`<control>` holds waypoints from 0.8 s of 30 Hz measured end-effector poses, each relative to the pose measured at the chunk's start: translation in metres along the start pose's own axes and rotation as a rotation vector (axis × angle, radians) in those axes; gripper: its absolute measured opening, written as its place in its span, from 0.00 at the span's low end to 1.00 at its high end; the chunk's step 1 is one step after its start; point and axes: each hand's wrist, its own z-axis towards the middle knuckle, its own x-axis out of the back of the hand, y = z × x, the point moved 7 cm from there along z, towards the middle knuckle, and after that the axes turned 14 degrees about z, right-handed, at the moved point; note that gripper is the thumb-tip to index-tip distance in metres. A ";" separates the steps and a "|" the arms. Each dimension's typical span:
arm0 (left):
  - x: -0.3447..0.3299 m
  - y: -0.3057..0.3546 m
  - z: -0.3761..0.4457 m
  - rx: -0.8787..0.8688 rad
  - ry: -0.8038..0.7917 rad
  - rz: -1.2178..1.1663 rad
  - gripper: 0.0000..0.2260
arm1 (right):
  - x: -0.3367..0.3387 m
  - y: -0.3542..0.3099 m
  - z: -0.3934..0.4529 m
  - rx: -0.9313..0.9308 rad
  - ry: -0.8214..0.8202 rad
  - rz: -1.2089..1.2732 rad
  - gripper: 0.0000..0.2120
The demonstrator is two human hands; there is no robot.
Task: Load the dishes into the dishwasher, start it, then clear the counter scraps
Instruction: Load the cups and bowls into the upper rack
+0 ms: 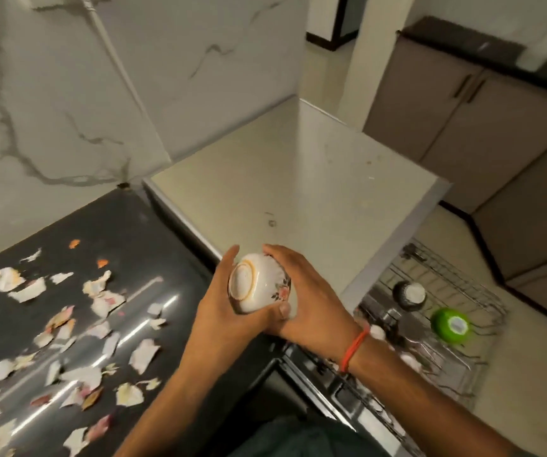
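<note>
A small white bowl [255, 285] with a flower pattern and a gold ring on its base is held bottom-up between both hands above the counter's edge. My left hand [229, 311] cups it from the left and below, thumb under the rim. My right hand [305, 291] wraps its right side, fingers curled over the top. To the right and lower, the dishwasher's wire rack [456, 291] is pulled out, holding a dark bowl [408, 295] and a green cup [451, 324]. Torn paper and peel scraps [67, 324] litter the black counter [153, 245].
A white dishwasher top [298, 179] sits beside the black counter. Marble wall [67, 94] stands behind. Brown cabinets [463, 110] line the far right, with pale floor between them and the rack.
</note>
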 end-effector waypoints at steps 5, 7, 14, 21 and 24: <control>-0.083 0.038 0.000 -0.026 -0.102 0.098 0.52 | 0.067 0.043 -0.054 -0.016 0.187 -0.015 0.43; -0.117 0.051 0.005 -0.039 -0.153 0.159 0.52 | 0.090 0.062 -0.073 -0.030 0.261 -0.017 0.44; -0.226 0.078 0.015 -0.052 -0.315 0.344 0.49 | 0.158 0.122 -0.129 -0.107 0.418 -0.030 0.45; -0.297 0.080 0.014 0.009 -0.481 0.374 0.48 | 0.194 0.176 -0.168 -0.205 0.408 -0.038 0.45; -0.313 0.081 0.019 0.009 -0.492 0.385 0.39 | 0.203 0.192 -0.173 -0.239 0.411 -0.031 0.45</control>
